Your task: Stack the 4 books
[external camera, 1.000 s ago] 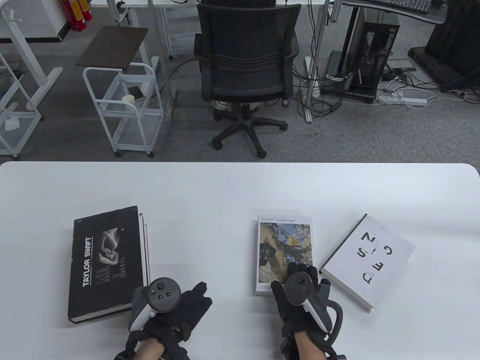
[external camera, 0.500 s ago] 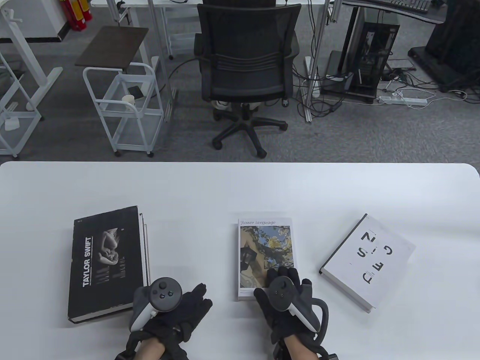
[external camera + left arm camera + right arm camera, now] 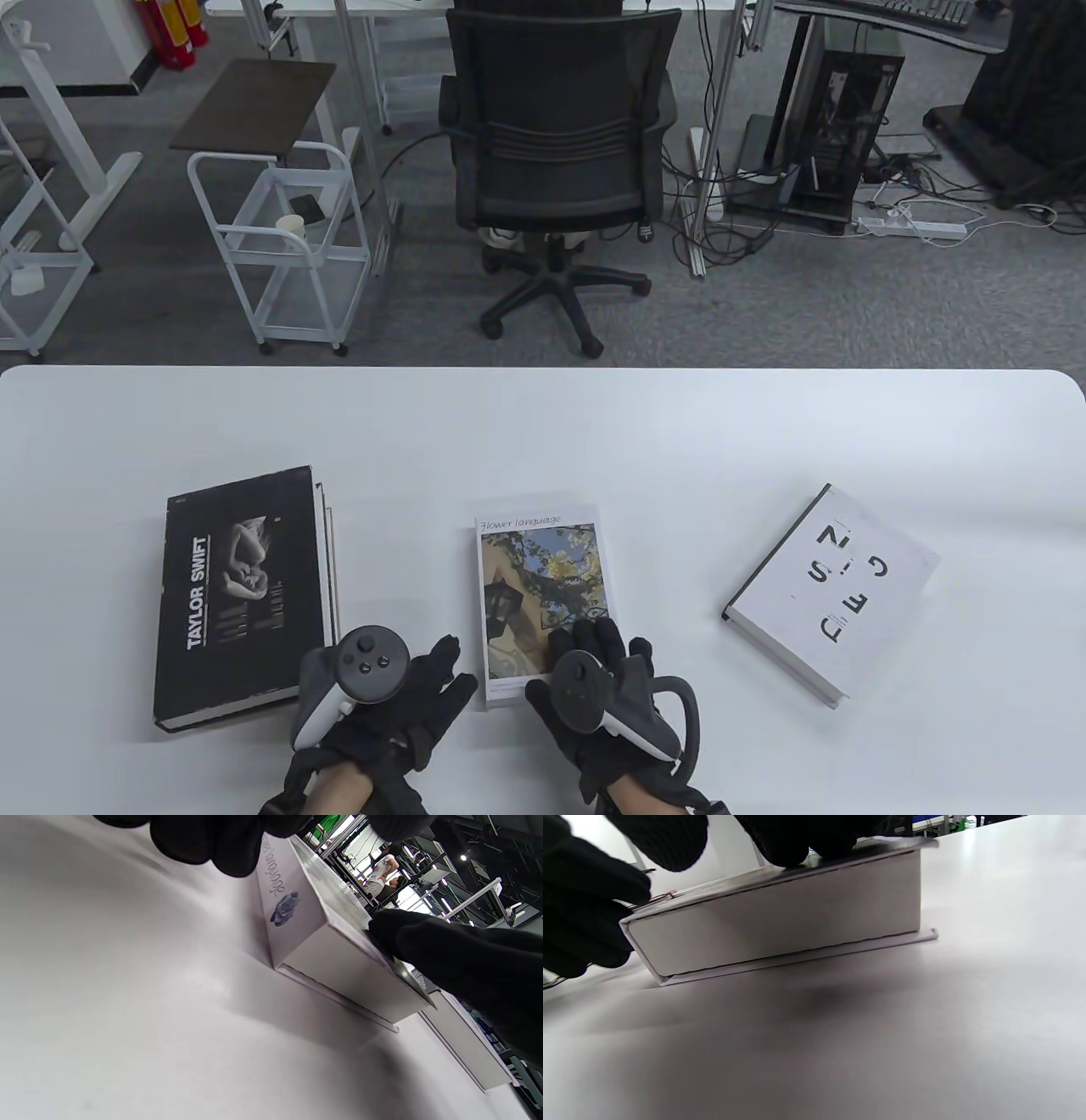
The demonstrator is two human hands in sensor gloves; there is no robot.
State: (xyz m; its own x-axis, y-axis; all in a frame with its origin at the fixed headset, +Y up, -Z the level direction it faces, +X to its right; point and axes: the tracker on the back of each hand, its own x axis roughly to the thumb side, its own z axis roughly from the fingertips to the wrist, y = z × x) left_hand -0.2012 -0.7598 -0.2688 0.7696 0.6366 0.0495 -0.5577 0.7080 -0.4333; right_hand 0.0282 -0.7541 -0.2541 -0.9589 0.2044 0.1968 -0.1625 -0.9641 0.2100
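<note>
Books lie spread across the white table: a large black hardcover with "TAYLOR SWIFT" on its cover sits at the left on top of another book whose edge peeks out along its right side, a white "Flower language" book with a photo of a lantern and yellow blossoms lies in the middle, and a white hardcover with scattered black letters rests at an angle on the right, well apart from the others.

In the table view the right hand lies with its black-gloved fingers spread flat on the near end of the flower book's cover, pressing rather than gripping. The right wrist view adds what the overhead hides: fingertips rest on the top cover near the page block's edge, and the book's page block looks raised at one side, though the tilt may be the camera's.

The left hand rests on the table between the black hardcover and the flower book, fingers loosely extended, holding nothing. Its wrist view shows the flower book's spine with a small rose emblem, invisible from above, and the right glove on the cover.
</note>
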